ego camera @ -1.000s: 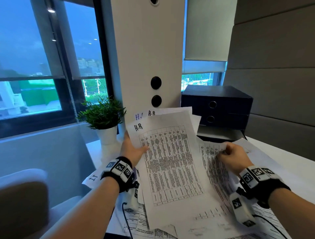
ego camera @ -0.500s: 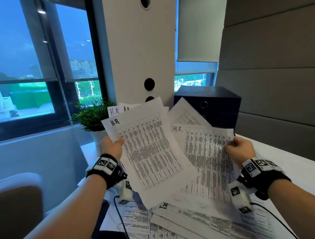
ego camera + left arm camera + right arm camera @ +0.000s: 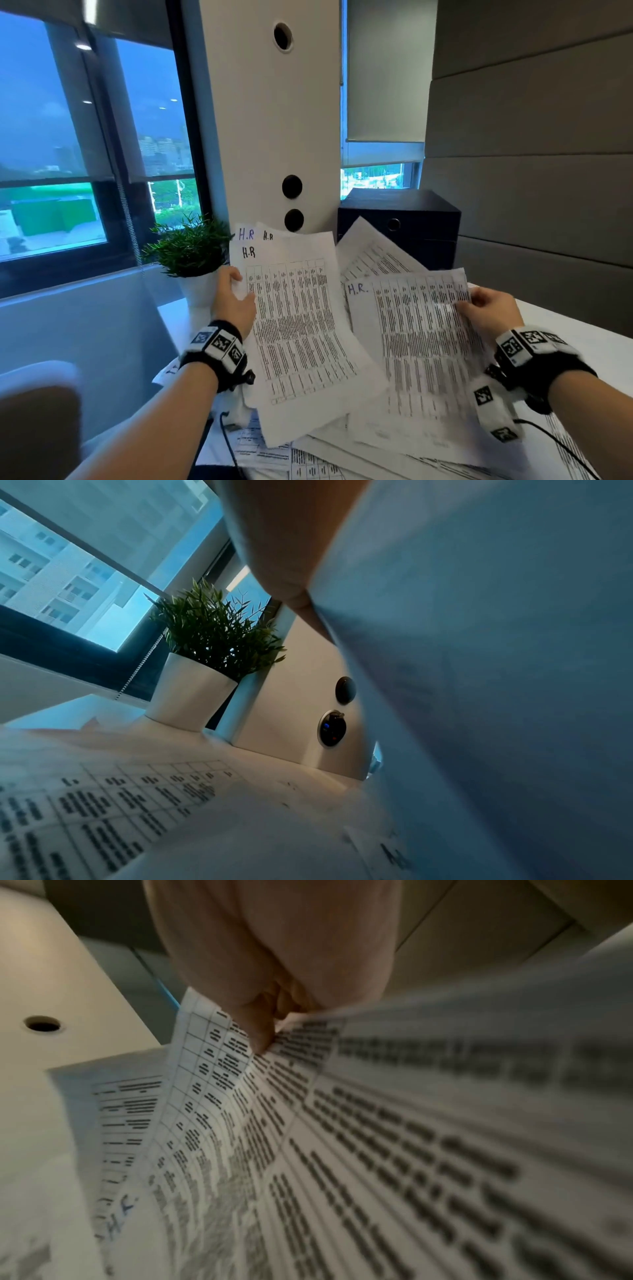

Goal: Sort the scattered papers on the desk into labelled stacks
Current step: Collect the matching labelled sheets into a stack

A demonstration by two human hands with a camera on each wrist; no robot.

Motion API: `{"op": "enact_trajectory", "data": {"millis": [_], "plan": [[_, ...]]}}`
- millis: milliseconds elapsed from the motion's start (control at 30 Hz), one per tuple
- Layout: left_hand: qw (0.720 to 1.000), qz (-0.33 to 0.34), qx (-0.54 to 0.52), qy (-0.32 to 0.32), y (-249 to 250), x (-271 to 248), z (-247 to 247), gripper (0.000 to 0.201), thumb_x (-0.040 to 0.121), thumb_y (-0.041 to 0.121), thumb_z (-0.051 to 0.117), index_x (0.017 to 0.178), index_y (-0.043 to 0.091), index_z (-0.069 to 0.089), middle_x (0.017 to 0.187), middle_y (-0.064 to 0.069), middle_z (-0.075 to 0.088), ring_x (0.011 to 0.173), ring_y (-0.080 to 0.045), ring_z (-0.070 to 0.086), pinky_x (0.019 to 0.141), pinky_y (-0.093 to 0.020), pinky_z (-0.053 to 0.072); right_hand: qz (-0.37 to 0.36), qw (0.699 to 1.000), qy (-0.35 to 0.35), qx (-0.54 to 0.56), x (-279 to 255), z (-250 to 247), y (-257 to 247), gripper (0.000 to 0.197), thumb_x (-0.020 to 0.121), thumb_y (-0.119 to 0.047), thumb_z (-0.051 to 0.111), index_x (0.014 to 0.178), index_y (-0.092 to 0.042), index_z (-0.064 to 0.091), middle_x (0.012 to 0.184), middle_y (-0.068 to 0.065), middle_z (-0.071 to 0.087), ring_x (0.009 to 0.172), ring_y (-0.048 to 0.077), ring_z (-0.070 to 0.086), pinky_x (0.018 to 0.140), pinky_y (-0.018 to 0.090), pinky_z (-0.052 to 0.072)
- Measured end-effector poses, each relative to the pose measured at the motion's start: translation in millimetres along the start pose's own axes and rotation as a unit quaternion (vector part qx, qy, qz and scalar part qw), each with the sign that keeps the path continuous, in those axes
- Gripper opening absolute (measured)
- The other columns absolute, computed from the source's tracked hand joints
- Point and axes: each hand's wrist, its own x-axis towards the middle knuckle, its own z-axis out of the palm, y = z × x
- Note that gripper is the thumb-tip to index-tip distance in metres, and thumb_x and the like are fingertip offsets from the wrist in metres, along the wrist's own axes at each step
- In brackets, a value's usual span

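My left hand grips the left edge of a small stack of printed table sheets, each marked "H.R" at the top. The stack is raised above the desk and shows from behind as a grey sheet in the left wrist view. My right hand pinches the right edge of another table sheet marked "H.R.", held up beside the stack; thumb and finger clamp that sheet. More printed papers lie scattered on the desk below.
A potted green plant in a white pot stands at the desk's back left by the window. A white column with round sockets rises behind the papers. A black drawer box sits at the back right. A cable runs under my left wrist.
My right hand has lifted its "H.R." sheet off the pile and holds it beside the left stack. The left stack has tilted more upright and the view has risen.
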Motion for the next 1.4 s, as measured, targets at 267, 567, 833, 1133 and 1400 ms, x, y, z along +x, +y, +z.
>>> {"op": "enact_trajectory", "data": {"millis": [267, 567, 833, 1133, 1400], "plan": [[0.997, -0.027, 0.047, -0.050, 7, 3, 9, 0.025, 0.087, -0.003, 0.055, 0.091, 0.014, 0.074, 0.110, -0.009, 0.068, 0.068, -0.026, 0.062, 0.068, -0.023, 0.049, -0.049, 0.983, 0.105, 0.142, 21, -8, -38, 0.004, 0.084, -0.012, 0.070, 0.086, -0.015, 0.070, 0.064, -0.007, 0.066, 0.067, 0.019, 0.061, 0.065, 0.030, 0.056], [0.997, -0.007, 0.005, -0.075, 34, 2, 14, 0.017, 0.087, 0.027, 0.066, 0.100, 0.018, 0.071, 0.111, 0.000, 0.067, 0.099, -0.015, 0.061, 0.088, -0.024, 0.044, -0.014, 0.968, 0.062, 0.244, 17, 9, -52, 0.008, 0.086, -0.007, 0.068, 0.091, -0.011, 0.071, 0.084, 0.008, 0.070, 0.074, 0.019, 0.067, 0.086, 0.043, 0.055], [0.984, -0.031, -0.096, -0.149, 58, -2, 6, 0.031, 0.071, 0.042, 0.075, 0.092, 0.020, 0.067, 0.092, 0.002, 0.069, 0.095, -0.025, 0.065, 0.084, -0.037, 0.053, -0.145, 0.980, 0.003, 0.139, -5, 21, -103, 0.013, 0.087, -0.007, 0.066, 0.084, -0.019, 0.069, 0.086, 0.006, 0.071, 0.079, 0.022, 0.066, 0.079, 0.036, 0.056], [0.974, 0.000, -0.162, -0.161, 74, -14, -9, 0.094, 0.046, 0.067, 0.072, 0.124, 0.016, 0.060, 0.138, -0.006, 0.052, 0.130, -0.022, 0.043, 0.111, -0.045, 0.031, -0.062, 0.986, 0.004, 0.154, -2, 25, -107, 0.009, 0.082, -0.018, 0.071, 0.075, -0.012, 0.071, 0.056, 0.000, 0.061, 0.041, 0.009, 0.050, 0.040, 0.020, 0.043], [0.976, 0.012, -0.132, -0.174, 76, -26, -1, 0.062, 0.063, 0.051, 0.075, 0.115, 0.019, 0.064, 0.122, 0.004, 0.058, 0.116, -0.011, 0.049, 0.101, -0.028, 0.035, 0.025, 0.990, -0.044, 0.131, -24, 80, -75, 0.017, 0.084, -0.011, 0.067, 0.068, -0.010, 0.071, 0.101, 0.029, 0.069, 0.077, 0.028, 0.063, 0.079, 0.043, 0.056]]}}
